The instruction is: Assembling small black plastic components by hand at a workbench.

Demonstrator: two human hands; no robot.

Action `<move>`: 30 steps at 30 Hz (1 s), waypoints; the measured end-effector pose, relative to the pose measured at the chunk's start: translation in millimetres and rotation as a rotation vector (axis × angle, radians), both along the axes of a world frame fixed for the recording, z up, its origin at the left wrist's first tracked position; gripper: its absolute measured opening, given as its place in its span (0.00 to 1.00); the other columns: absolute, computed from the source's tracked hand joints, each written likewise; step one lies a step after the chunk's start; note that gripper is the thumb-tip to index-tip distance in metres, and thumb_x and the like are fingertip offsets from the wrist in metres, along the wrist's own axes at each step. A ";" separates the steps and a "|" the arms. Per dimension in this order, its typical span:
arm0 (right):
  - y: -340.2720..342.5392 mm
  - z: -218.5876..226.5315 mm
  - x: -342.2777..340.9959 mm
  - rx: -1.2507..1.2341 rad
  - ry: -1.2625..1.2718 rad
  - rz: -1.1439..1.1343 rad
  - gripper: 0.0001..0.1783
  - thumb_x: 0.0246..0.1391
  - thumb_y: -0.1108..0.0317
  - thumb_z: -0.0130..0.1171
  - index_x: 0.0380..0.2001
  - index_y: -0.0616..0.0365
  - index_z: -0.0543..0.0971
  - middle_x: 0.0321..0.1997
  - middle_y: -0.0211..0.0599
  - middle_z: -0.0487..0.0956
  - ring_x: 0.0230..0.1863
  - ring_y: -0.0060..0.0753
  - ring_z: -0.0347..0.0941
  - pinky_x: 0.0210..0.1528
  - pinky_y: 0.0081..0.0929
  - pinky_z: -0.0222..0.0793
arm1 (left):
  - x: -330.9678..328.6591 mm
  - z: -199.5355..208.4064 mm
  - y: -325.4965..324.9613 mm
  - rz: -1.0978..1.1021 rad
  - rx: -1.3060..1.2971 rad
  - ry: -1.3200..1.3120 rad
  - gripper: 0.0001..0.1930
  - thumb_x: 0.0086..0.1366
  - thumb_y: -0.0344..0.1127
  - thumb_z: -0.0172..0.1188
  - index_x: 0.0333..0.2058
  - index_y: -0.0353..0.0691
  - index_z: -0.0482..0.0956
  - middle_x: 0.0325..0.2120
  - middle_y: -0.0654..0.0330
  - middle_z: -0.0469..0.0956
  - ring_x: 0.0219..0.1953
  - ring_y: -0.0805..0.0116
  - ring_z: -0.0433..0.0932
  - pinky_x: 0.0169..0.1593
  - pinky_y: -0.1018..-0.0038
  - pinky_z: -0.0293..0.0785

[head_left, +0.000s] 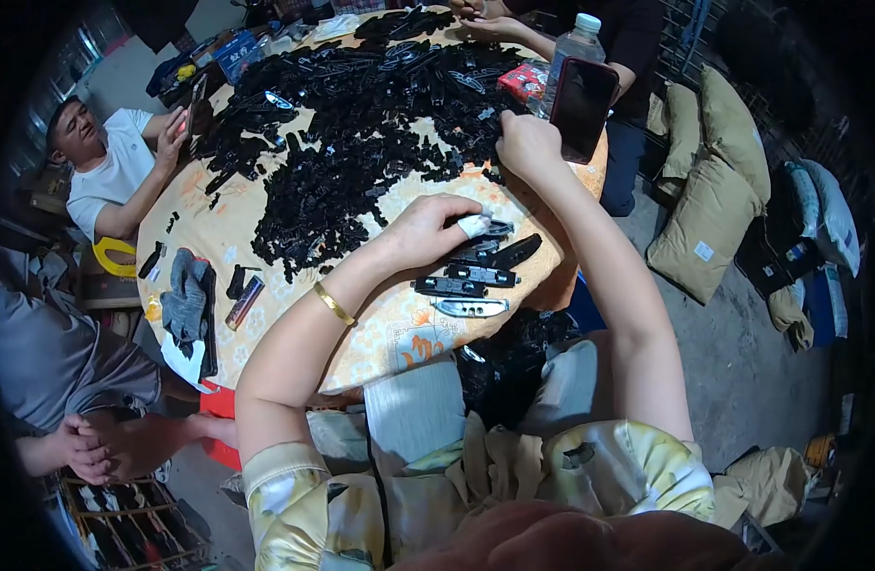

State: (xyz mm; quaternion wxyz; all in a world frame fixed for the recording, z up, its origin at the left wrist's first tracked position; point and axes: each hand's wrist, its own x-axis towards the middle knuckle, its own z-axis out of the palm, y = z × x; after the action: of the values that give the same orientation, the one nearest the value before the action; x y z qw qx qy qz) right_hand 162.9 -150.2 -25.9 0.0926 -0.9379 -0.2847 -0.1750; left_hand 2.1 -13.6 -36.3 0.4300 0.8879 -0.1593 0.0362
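My left hand [423, 231] curves over the near right part of the table, its thumb wrapped in white. Its thumb and forefinger close at a glossy dark plastic part [497, 229]. Below lie black plastic parts [483, 275] in short rows, and a shiny silver-blue piece [470, 307] nearest the edge. My right hand [530, 145] reaches farther out, fingers curled down at the pile's edge beside a phone; what they grip is hidden. Beyond both hands spreads a big heap of small black plastic parts [328, 181].
The phone [586, 109] leans on a clear bottle [578, 46], near a red packet [523, 82]. A grey glove [186, 293] and a small tube [245, 303] lie at left. People sit around the table [361, 354]. Stuffed sacks [709, 224] stand on the right floor.
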 end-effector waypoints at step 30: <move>-0.7 -8.8 -73.0 0.571 -0.143 0.752 0.13 0.45 0.72 0.60 0.38 0.54 0.78 0.37 0.34 0.76 0.30 0.37 0.76 0.32 0.28 0.73 | 22.0 -11.9 15.7 0.288 -1.200 0.287 0.07 0.63 0.27 0.52 0.39 0.33 0.69 0.37 0.55 0.74 0.39 0.67 0.76 0.44 0.74 0.76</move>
State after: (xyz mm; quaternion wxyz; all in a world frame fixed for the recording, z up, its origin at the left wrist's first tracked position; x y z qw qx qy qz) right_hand 89.9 -150.9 -34.7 0.3839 -0.6924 -0.5506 -0.2647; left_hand 24.2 2.1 -48.2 0.8609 0.5008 0.0692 0.0575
